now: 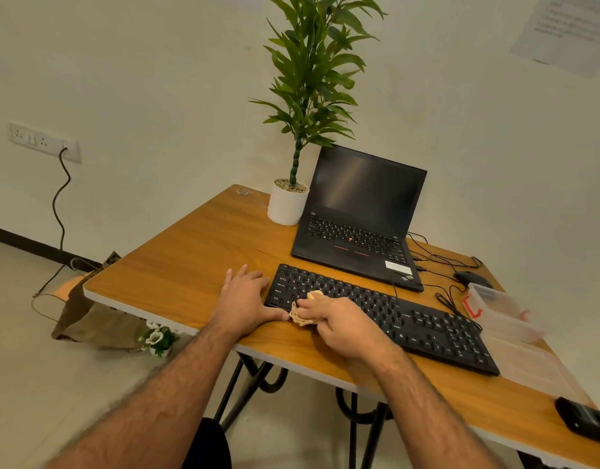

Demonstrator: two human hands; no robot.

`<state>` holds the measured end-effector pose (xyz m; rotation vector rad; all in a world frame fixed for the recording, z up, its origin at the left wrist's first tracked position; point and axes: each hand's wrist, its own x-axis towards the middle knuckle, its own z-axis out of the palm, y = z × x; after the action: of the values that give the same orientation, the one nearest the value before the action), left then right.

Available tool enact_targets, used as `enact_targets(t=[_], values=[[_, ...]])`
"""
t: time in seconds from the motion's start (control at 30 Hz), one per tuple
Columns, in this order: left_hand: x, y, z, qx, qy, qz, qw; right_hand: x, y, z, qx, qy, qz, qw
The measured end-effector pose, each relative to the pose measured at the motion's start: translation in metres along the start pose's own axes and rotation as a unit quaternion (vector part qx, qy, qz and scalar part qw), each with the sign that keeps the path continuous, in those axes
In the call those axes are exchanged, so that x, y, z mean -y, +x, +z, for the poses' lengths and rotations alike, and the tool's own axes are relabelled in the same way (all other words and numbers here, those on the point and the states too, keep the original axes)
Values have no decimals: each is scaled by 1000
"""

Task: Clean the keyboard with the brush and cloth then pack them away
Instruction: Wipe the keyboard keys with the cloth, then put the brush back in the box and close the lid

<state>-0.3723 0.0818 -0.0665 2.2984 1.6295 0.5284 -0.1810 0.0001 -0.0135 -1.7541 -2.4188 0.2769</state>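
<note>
A black keyboard [410,316] lies slanted across the wooden table [190,265], in front of the laptop. My right hand [342,328] grips a bunched beige cloth [302,316] and holds it against the keyboard's left keys. My left hand [246,299] lies flat on the table with straight fingers, its thumb against the keyboard's left end. I see no brush; the clear plastic box [504,313] at the right has a red part inside, too blurred to identify.
An open black laptop [359,218] and a white potted plant [286,204] stand at the back. A black mouse [471,277] with cables lies at the right. A clear lid [532,367] and a black device [586,421] sit near the front right edge.
</note>
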Motion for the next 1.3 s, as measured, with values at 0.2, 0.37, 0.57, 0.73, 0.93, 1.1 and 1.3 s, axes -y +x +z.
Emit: enact_targets(t=[0.2,0.37,0.57,0.73,0.93,1.1,1.3], values=[[-2,-1,-1,12,13,4,1000,-5,-8,7,-38,0,41,998],[-2,-2,0,9,0,5,1000,-11,-26,8,-35,0,31,999],[-6,-5,0,-13,-35,40,998,-23,-48,1,-6,-11,41,999],[-29,-21,1,-103,-90,59,989,-37,-59,-14,-118,112,95,982],[-105,-42,7,-104,-220,65,968,-39,-65,-24,-358,444,203,796],[-160,-43,20,51,-371,-3,927,-47,-80,-28,-374,604,236,663],[-195,-39,38,152,-501,50,850,-68,-110,-31,-382,640,238,623]])
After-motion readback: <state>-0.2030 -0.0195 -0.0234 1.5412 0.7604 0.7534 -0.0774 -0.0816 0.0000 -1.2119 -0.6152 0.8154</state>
